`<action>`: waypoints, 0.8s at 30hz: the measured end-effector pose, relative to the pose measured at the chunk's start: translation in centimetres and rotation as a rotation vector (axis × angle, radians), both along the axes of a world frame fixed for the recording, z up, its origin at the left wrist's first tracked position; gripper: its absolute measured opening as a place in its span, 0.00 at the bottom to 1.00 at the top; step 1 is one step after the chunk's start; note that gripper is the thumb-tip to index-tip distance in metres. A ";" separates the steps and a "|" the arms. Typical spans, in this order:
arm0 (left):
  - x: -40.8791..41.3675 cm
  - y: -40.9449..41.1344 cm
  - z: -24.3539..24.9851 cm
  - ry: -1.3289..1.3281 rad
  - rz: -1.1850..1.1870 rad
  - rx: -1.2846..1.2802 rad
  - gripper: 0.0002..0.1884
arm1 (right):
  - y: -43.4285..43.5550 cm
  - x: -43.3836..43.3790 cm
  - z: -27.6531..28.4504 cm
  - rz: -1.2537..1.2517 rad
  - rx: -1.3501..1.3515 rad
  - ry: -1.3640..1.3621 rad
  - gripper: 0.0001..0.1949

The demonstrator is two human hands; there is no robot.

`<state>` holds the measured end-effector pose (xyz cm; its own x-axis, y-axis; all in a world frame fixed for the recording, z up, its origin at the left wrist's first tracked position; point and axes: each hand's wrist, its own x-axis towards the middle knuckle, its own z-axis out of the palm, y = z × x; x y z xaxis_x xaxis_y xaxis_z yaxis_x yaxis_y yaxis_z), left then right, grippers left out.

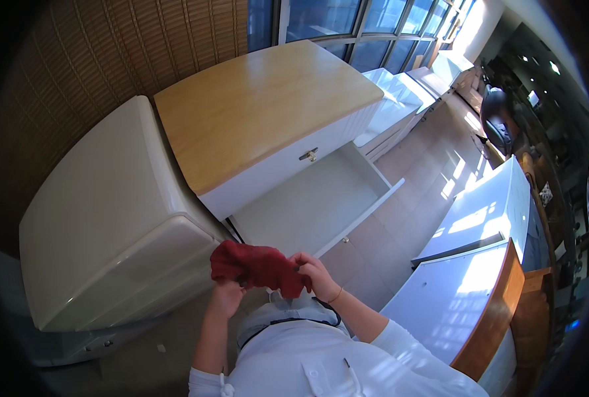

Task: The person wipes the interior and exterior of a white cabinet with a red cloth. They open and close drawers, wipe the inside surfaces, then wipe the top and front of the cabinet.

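Note:
A dark red cloth (262, 265) is stretched between my two hands in front of my waist. My left hand (227, 297) grips its lower left edge, and my right hand (315, 275) pinches its right end. Just beyond the cloth, a white drawer (299, 208) is pulled out from a white chest with a wooden top (269, 109). Nothing lies on the part of the drawer's bottom that I see; the cloth hides its near corner. A small metal handle (309, 154) sits on the chest's front above the drawer.
To the left, a cream rounded appliance (106, 198) stands against the chest. White furniture panels with a wooden edge (493, 317) are at the right. Along the windows (374, 25) runs more white furniture (394, 104). A person (497, 119) is far off at the upper right.

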<state>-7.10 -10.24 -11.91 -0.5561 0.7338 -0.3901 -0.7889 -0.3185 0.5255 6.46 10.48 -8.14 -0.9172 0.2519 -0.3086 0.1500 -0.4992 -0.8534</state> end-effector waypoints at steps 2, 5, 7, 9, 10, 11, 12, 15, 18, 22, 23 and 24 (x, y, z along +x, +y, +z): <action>0.2 0.5 0.2 0.164 -0.014 -0.041 0.25 | -0.8 -0.2 1.2 0.002 0.162 -0.022 0.19; 0.6 1.4 0.7 0.247 0.061 -0.195 0.25 | -1.9 -0.7 0.9 0.063 0.195 0.029 0.30; 0.6 1.5 0.2 0.357 0.059 -0.249 0.23 | -1.8 -0.5 0.4 0.101 0.392 0.004 0.26; 0.1 1.6 -0.6 0.435 0.091 -0.269 0.21 | -1.4 -0.7 -0.7 0.126 0.593 0.036 0.20; -0.3 1.5 -0.8 0.440 0.096 -0.281 0.20 | -1.3 -0.7 -0.8 0.098 0.532 -0.017 0.14; -0.9 1.2 -0.8 0.445 0.101 -0.293 0.19 | -1.2 -0.8 -1.0 0.122 0.554 -0.002 0.14; -1.5 1.2 -0.9 0.447 0.102 -0.302 0.18 | -0.8 -0.8 -1.3 0.143 0.579 0.009 0.14; -2.9 0.7 1.1 0.352 0.028 -0.591 0.17 | -0.7 -1.0 -1.0 0.124 0.403 0.079 0.13; -2.1 1.1 1.5 0.576 0.090 -0.652 0.22 | -0.8 -1.0 1.2 0.125 0.178 0.102 0.12; -0.4 2.0 2.4 0.687 -0.026 -0.337 0.26 | -1.2 -1.2 0.8 0.151 0.134 0.138 0.13; 0.1 2.2 3.1 0.623 -0.095 -0.307 0.27 | -1.3 -1.3 0.8 0.186 0.183 0.186 0.13; 0.7 2.3 4.1 0.558 -0.157 -0.281 0.27 | -1.5 -1.5 0.9 0.227 0.230 0.235 0.14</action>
<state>-6.44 -7.90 -7.83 -0.6252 0.7348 -0.2629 -0.3991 -0.0115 0.9168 4.98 9.01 -7.27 -0.9964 0.0725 -0.0432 0.0223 -0.2672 -0.9634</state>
